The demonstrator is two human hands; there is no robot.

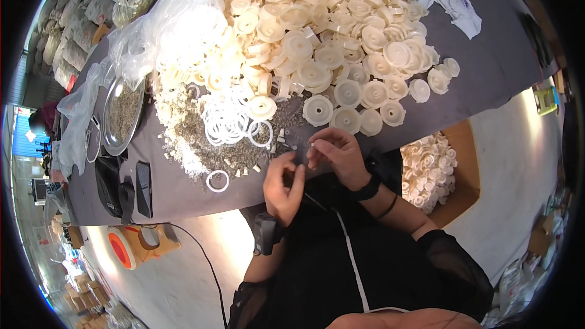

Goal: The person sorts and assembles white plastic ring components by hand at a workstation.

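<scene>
Both of my hands are close together at the table's near edge. My left hand [282, 190] has its fingers curled; what they hold, if anything, is hidden. My right hand [341, 157] pinches a small white plastic piece at its fingertips, too small to name more exactly. Beyond them lie a pile of white rings [226, 123], a single ring [217, 181], and small cream plastic pieces [177, 106]. Tiny greyish metal-looking parts [234, 153] are scattered around the rings. Round cream plastic caps [346, 92], ridged at the rim, form a large heap farther back.
A metal tray [110, 120] of small parts stands at the left, with a phone [144, 189] and a black pouch [108, 187] nearer. Clear plastic bags [183, 24] lie behind. Right of me, a cardboard box [466, 170] on the floor holds white round parts [426, 170].
</scene>
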